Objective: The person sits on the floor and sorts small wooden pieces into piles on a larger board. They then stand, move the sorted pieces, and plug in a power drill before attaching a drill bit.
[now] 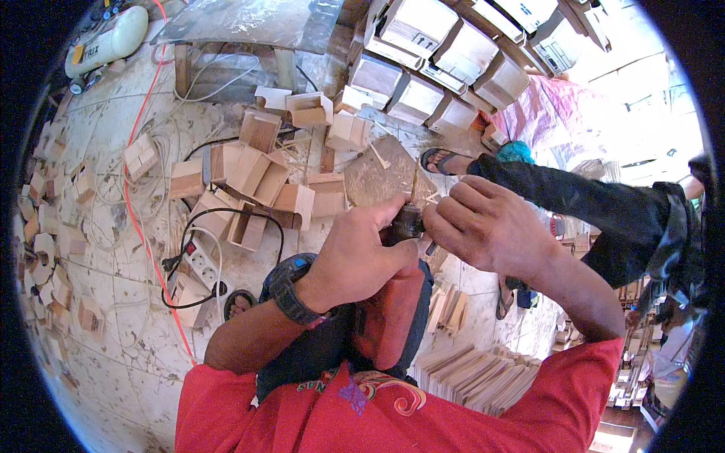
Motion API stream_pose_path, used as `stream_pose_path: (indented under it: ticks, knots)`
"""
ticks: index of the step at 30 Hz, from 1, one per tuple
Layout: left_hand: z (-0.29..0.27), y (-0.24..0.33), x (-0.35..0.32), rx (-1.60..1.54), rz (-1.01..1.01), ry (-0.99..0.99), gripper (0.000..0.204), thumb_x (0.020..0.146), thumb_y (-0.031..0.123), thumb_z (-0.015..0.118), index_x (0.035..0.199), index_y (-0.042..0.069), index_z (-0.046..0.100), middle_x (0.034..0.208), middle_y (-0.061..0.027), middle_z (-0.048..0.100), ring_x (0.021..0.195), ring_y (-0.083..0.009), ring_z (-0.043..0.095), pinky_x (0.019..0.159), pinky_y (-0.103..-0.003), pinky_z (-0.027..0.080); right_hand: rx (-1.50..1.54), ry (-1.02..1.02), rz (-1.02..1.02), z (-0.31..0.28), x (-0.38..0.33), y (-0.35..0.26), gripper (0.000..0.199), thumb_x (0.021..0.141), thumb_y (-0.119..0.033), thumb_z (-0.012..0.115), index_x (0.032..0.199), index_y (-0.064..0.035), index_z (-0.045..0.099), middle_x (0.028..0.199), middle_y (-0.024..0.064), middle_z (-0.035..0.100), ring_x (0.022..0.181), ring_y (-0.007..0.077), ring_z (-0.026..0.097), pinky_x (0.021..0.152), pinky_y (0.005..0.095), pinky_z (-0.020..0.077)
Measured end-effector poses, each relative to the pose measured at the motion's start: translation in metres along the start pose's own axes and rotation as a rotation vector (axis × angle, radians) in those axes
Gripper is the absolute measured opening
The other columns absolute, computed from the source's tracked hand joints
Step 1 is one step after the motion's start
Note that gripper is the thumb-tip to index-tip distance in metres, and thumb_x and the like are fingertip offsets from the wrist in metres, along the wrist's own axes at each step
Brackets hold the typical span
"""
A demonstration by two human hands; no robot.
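A red and dark power drill rests against my chest and lap, its body pointing up and away from me. My left hand wraps around the drill's front near the dark chuck. On the other side of the chuck sits my right hand, fingers curled at it, pinching a small dark piece there that I cannot make out. A thin drill bit sticks up out of the chuck. A dark watch is on my left wrist.
Small open wooden boxes lie scattered on the tiled floor, more stacked at the top. A white power strip with black and orange cables lies left. Thin wood slats are piled at my right. Another person's dark-trousered leg and sandalled foot stand close.
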State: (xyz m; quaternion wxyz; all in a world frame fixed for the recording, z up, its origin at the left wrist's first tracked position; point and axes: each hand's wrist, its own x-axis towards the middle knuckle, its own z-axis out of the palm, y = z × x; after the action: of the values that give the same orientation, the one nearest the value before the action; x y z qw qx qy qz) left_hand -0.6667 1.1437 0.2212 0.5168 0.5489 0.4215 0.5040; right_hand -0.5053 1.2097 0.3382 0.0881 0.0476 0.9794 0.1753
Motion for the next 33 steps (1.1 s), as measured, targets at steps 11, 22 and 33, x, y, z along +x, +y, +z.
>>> stream_pose_path:
  ticks: [11,22,33]
  knots:
    - [-0.002,-0.005,0.004,0.144,-0.006,0.003,0.046,0.075,0.017,0.069,0.112,-0.005,0.056,0.082,-0.0227,0.063,0.081,-0.0311,0.065,0.07,-0.036,0.05,0.206,-0.188,0.11,0.005,0.009,0.007,0.025,0.083,-0.024,0.054,0.097,-0.004,0.052,0.075,0.0083,0.059,0.073,0.0244,0.062,0.059,0.0348,0.0527]
    - [-0.002,-0.01,0.01,0.101,0.055,0.025,0.036,0.075,0.022,0.068,0.099,-0.003,0.058,0.079,-0.0253,0.062,0.08,-0.0405,0.063,0.067,-0.042,0.049,0.515,0.053,0.742,0.028,0.014,-0.045,0.023,0.091,-0.022,0.058,0.084,-0.0017,0.048,0.049,0.015,0.046,0.045,0.0358,0.055,0.042,0.0437,0.0426]
    - [0.004,-0.009,0.008,0.064,-0.167,0.064,0.053,0.073,0.024,0.075,0.114,-0.005,0.057,0.09,-0.0159,0.068,0.083,-0.0185,0.066,0.074,-0.031,0.052,0.418,0.255,0.79,0.006,-0.005,-0.039,0.015,0.089,-0.016,0.06,0.087,-0.0017,0.06,0.065,0.0129,0.061,0.05,0.0252,0.062,0.045,0.0332,0.0463]
